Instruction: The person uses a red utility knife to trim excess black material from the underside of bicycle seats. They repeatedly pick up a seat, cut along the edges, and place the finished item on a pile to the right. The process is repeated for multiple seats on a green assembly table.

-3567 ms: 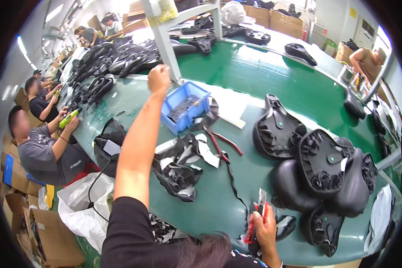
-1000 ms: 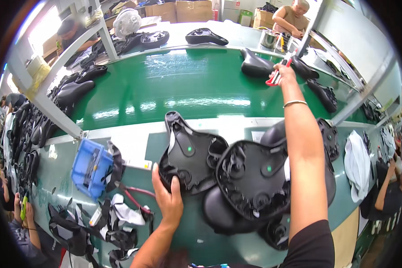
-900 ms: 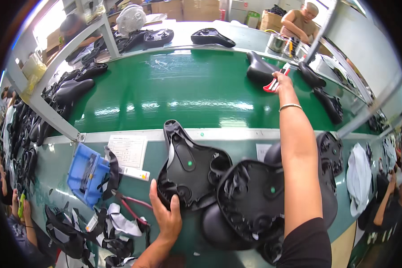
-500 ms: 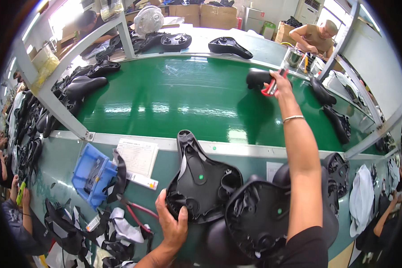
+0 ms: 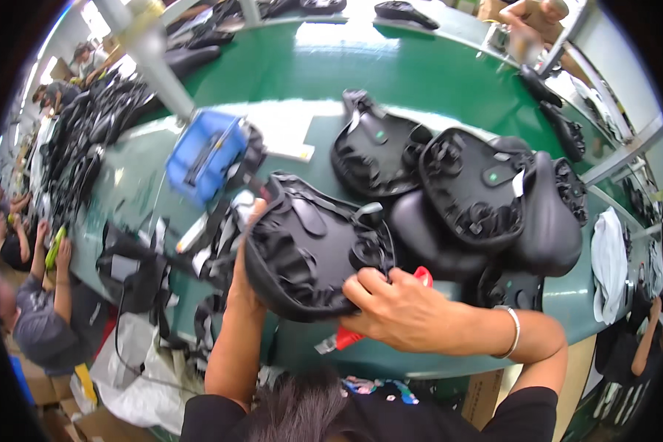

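Note:
A black bicycle saddle (image 5: 313, 247) is held up, underside facing me, with folded cover material gathered along its inner edge. My left hand (image 5: 245, 261) is closed around its left side, most of the fingers hidden behind it. At the lower right rim, my right hand (image 5: 398, 313) is closed, its fingers pressed to the edge. In that same hand is a red utility knife (image 5: 348, 337), its metal end pointing down and left. Just beyond lie another upturned saddle (image 5: 379, 151) and a third upturned one (image 5: 475, 188), which rests on more saddles.
A blue bin (image 5: 202, 158) stands left, beside paper sheets (image 5: 278, 136). Black and white scraps (image 5: 228, 236) litter the bench at left. The green belt (image 5: 331, 70) runs along the far side. Other people work at left and far right; a white cloth (image 5: 609, 265) hangs right.
My right hand has come back from over the green belt to the near saddle with the red knife. My left hand now holds a saddle up closer to me. The view has shifted.

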`<action>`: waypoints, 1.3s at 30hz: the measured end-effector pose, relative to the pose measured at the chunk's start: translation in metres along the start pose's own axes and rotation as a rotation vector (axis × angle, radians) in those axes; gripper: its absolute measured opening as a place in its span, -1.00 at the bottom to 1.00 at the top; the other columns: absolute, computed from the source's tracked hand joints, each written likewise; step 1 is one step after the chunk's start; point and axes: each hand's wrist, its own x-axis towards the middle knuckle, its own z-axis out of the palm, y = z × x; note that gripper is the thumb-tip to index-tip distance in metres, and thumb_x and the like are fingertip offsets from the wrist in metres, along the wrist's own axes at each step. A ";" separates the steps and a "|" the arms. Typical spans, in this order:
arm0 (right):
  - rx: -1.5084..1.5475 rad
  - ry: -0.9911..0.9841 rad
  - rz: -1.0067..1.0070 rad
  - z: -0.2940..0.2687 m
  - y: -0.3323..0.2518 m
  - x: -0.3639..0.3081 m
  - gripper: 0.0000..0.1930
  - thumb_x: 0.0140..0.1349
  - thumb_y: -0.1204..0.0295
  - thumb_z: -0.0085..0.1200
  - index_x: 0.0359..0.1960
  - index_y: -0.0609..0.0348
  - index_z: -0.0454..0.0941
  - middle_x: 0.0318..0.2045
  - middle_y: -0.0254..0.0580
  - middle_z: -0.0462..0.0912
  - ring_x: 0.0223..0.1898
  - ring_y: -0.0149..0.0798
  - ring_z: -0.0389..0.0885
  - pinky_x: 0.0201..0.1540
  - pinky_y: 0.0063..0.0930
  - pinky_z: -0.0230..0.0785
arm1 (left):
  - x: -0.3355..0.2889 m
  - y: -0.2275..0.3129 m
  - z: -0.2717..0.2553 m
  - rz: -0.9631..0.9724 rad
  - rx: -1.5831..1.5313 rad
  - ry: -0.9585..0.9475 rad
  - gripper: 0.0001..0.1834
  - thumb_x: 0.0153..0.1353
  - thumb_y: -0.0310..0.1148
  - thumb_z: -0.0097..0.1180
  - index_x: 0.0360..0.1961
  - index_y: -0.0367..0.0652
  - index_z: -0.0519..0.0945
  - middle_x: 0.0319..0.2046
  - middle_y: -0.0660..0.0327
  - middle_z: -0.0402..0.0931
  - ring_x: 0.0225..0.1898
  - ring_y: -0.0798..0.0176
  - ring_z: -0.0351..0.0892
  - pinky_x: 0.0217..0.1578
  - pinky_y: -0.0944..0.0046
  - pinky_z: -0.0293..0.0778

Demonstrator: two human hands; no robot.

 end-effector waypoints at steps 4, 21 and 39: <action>0.576 -0.036 0.137 0.042 -0.032 -0.020 -0.76 0.04 0.37 0.22 -0.22 0.02 0.56 -0.33 -0.19 0.50 -0.26 -0.21 0.54 -0.41 -0.35 0.42 | -0.048 -0.004 -0.009 0.116 0.411 0.144 -0.28 0.26 -0.14 0.10 0.31 -0.34 0.17 0.12 0.02 0.40 0.06 0.20 0.50 0.08 0.22 0.45; -0.010 0.179 0.353 0.051 0.001 -0.044 -0.38 0.11 0.49 0.06 0.26 -0.34 0.37 -0.67 -0.31 0.27 -0.71 -0.30 0.32 -0.68 -0.42 0.24 | -0.011 0.034 0.012 -0.149 1.206 0.141 -0.57 0.05 -0.12 0.14 -0.23 -0.31 0.52 -0.37 0.24 0.53 -0.37 0.41 0.46 -0.31 0.37 0.42; 0.563 0.270 0.792 0.069 -0.107 -0.063 -0.31 0.15 0.62 0.12 0.34 0.06 0.17 -0.24 0.20 0.62 -0.36 0.21 0.63 -0.32 -0.23 0.52 | -0.105 -0.011 -0.008 0.181 0.727 0.477 -0.58 0.07 -0.31 0.15 -0.09 -0.35 0.46 -0.29 0.17 0.51 -0.28 0.40 0.47 -0.20 0.38 0.43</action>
